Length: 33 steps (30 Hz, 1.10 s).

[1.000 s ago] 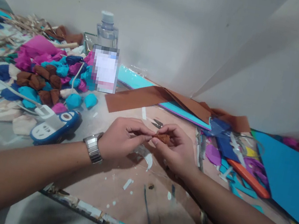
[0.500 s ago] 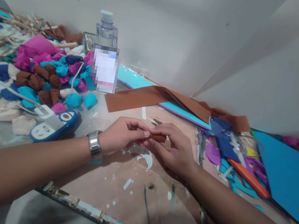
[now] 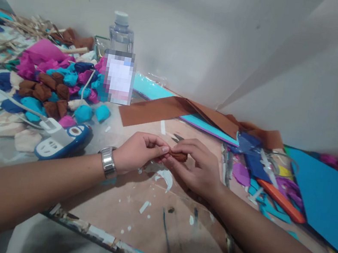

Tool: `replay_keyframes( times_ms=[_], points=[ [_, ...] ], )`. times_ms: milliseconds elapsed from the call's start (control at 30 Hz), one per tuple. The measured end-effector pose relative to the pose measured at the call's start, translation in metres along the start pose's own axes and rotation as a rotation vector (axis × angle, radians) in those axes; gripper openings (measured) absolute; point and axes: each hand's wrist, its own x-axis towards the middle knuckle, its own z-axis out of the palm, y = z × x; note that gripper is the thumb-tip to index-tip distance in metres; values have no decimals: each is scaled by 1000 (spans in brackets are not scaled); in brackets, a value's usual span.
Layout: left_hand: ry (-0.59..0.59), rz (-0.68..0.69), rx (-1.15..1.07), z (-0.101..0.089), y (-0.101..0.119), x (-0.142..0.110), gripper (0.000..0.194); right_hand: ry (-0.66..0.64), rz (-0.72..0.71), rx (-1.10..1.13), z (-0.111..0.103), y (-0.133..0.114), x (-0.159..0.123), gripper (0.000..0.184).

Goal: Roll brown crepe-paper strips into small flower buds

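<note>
A small folded piece of brown crepe paper (image 3: 178,156) is pinched between my two hands over the middle of the table. My left hand (image 3: 143,150), with a metal watch at its wrist, grips the left end between thumb and fingers. From the right, the fingertips of my right hand (image 3: 199,164) close on the same piece. Just behind the hands show the tips of scissors (image 3: 176,137); their rest is hidden. Farther back lies a long brown paper strip (image 3: 154,111), partly over light blue sheets (image 3: 209,129).
Crumpled paper pieces in several colours (image 3: 42,93) heap at the left, beside a blue-and-white power strip (image 3: 61,142) with cables. A phone-like blurred screen (image 3: 118,78) leans against a clear bottle (image 3: 121,35). An orange-handled cutter (image 3: 283,202) and blue sheet (image 3: 330,194) lie right.
The brown paper piece has turned slightly between my fingers and now looks more creased and rounded. Both hands stay almost where they were.
</note>
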Motion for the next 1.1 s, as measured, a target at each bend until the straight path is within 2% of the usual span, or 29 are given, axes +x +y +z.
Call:
replay_keyframes(
  times_ms=[133, 367, 633, 900, 1000, 1100],
  points=[
    [2, 20, 33, 2, 3, -3, 40, 33, -8, -9, 1, -5, 1, 19],
    [-42, 92, -99, 10, 7, -4, 46, 99, 10, 33, 0, -11, -1, 23],
    [-31, 50, -7, 8, 6, -6, 40, -16, 37, 21, -1, -7, -2, 23],
    [-36, 11, 10, 6, 0, -3, 42, 4, 55, -79, -2, -6, -3, 21],
    [-40, 71, 95, 5, 0, -4, 37, 32, 103, -123, -3, -5, -3, 19],
    [-59, 191, 201, 3, 0, -5, 30, 46, 168, -118, -3, -4, -3, 18]
  ],
)
